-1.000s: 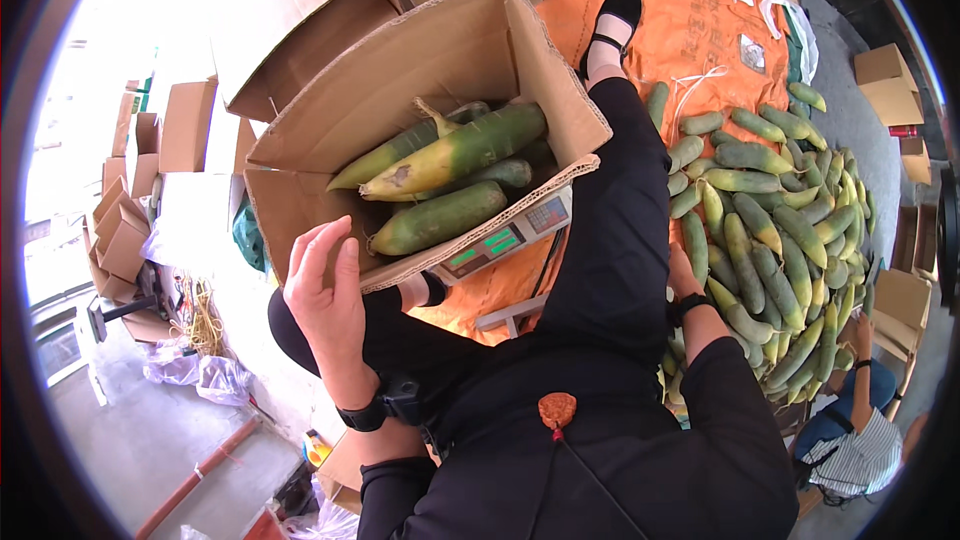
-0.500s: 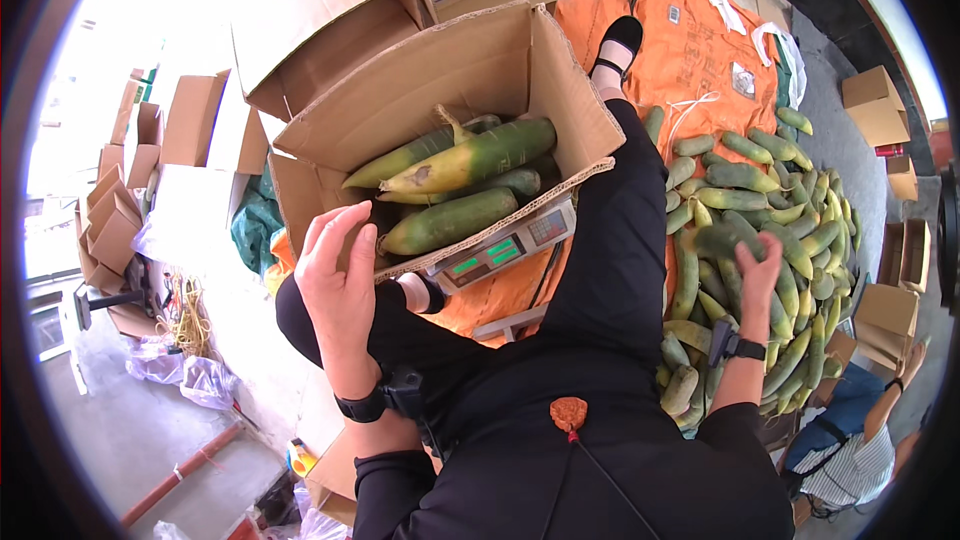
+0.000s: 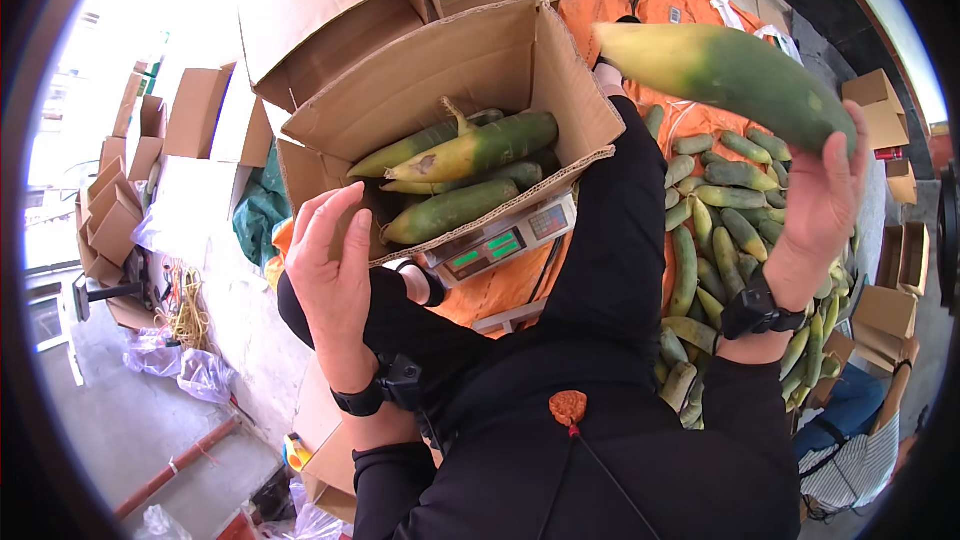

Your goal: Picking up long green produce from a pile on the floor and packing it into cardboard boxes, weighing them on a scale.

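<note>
My right hand [image 3: 822,195] grips a large green radish [image 3: 735,75] by its dark green end and holds it up, its pale yellowish tip pointing left toward the box. My left hand [image 3: 328,275] is open and holds nothing, its fingers apart at the near left corner of an uncovered cardboard box [image 3: 420,70]. Inside the box lie several green radishes [image 3: 475,150], one with a stub of stem. The box rests on a digital scale [image 3: 500,242] with lit green displays. To the right is a heap of green radishes [image 3: 740,198], partly hidden behind my right arm.
Orange woven sheeting [image 3: 600,5] lies under the heap. Large cardboard boxes [image 3: 320,0] stand beyond the scale, with further cartons [image 3: 112,220] at left and right. A bundle of yellow cord [image 3: 183,325] and plastic bags [image 3: 205,375] lie at left. Another person [image 3: 850,460] is at lower right.
My right hand has lifted a green radish off the heap, up and toward the camera. My left hand has stayed nearly in place by the box corner.
</note>
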Motion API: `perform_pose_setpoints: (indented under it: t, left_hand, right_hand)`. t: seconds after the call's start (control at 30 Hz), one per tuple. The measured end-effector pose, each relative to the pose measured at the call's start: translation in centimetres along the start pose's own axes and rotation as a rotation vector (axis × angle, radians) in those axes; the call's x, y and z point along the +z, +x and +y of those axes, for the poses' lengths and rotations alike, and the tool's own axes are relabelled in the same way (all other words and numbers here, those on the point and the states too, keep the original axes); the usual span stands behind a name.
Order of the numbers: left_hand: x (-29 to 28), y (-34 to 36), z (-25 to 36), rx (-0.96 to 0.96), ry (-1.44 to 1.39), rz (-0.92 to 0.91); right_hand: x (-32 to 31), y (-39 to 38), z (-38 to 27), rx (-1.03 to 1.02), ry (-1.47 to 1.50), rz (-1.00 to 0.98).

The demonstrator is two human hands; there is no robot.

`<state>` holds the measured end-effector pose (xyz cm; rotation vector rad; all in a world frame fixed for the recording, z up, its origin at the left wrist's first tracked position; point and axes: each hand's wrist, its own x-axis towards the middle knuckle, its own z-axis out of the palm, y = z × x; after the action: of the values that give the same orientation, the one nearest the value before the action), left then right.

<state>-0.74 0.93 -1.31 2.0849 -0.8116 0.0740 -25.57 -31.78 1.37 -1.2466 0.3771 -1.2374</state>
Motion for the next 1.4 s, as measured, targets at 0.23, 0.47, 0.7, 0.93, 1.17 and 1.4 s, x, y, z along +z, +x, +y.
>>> perform_pose_setpoints:
  t: [0.23, 0.47, 0.7, 0.93, 1.17, 1.4]
  left_hand:
    - [-0.2, 0.5, 0.1, 0.010, -0.009, -0.061]
    - [1.2, 2.3, 1.7, 0.169, 0.095, -0.197]
    - [1.9, 3.6, -0.1, 0.001, -0.173, -0.382]
    - [3.3, 7.6, -1.8, -0.094, 0.065, -0.450]
    - [3.7, 8.0, -4.0, -0.126, 0.114, -0.614]
    - [-0.6, 4.5, -2.1, -0.092, 0.040, -0.351]
  right_hand:
    - [6.6, -1.9, 3.6, 0.219, 0.180, -0.171]
    - [11.7, -3.5, 6.0, 0.551, 0.373, -0.256]
    - [11.7, -2.8, 8.5, 0.562, 0.120, -0.292]
    - [7.2, -1.7, 7.9, 0.328, -0.065, -0.169]
    - [5.6, -2.7, 8.9, 0.318, -0.173, -0.128]
    - [4.2, -3.0, 9.2, 0.347, -0.225, -0.124]
